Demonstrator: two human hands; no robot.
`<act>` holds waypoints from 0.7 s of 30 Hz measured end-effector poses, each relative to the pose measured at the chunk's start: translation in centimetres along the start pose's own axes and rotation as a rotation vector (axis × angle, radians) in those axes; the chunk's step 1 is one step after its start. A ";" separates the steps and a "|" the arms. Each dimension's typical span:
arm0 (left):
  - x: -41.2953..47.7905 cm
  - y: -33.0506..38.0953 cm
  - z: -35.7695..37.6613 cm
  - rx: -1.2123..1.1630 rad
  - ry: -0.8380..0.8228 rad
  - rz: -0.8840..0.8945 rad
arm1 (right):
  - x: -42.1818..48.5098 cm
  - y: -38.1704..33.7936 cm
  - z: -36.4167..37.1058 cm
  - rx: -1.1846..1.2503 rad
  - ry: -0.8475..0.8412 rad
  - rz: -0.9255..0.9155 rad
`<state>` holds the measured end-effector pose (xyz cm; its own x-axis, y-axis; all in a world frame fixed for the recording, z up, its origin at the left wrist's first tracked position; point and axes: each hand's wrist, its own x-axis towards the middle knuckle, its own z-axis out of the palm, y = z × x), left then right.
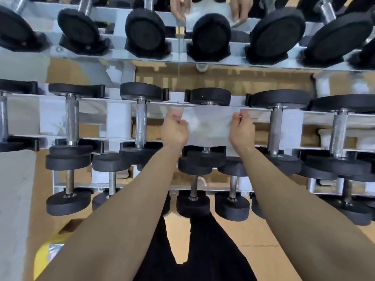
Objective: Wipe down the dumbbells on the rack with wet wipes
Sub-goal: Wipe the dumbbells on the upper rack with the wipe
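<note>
A thin white wet wipe (209, 126) is stretched flat between both my hands, over the middle tier of the rack. My left hand (174, 130) pinches its left edge and my right hand (242, 131) pinches its right edge. The wipe hangs above a black dumbbell (208, 96) whose metal handle is hidden under the sheet; only its two end weights show. More black dumbbells with steel handles (141, 118) lie on either side of it on the white rack (118, 120).
A mirror (203, 9) behind the rack repeats the dumbbells and my hands at the top. A lower tier holds smaller dumbbells (192, 203) near my legs. A yellow wipe pack (48, 254) lies at the lower left on the wood floor.
</note>
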<state>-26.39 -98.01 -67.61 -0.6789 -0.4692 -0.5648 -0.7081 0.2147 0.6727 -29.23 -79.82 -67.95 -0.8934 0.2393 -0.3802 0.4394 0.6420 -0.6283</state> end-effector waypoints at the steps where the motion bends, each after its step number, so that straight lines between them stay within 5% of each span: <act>1: 0.3 -0.1 0.5 0.031 0.013 -0.031 | 0.4 0.6 0.3 -0.017 -0.008 0.029; 3: 0.2 0.1 0.8 0.101 0.132 0.000 | 0.6 0.9 0.5 -0.022 0.028 0.070; 7: -1.9 0.7 1.6 0.011 0.323 0.340 | -1.0 0.3 0.1 0.046 0.167 0.056; 12: -3.6 2.0 7.0 -0.035 -0.060 -0.008 | -4.4 1.2 2.0 0.255 0.055 0.146; 21: -0.2 2.7 9.4 -0.168 -0.080 -0.169 | -6.3 1.8 4.6 0.405 0.089 0.199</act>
<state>-30.03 -89.32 -70.18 -0.5718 -0.4155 -0.7074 -0.7750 -0.0095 0.6319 -22.41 -83.47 -69.79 -0.7845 0.4024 -0.4719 0.5889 0.2450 -0.7701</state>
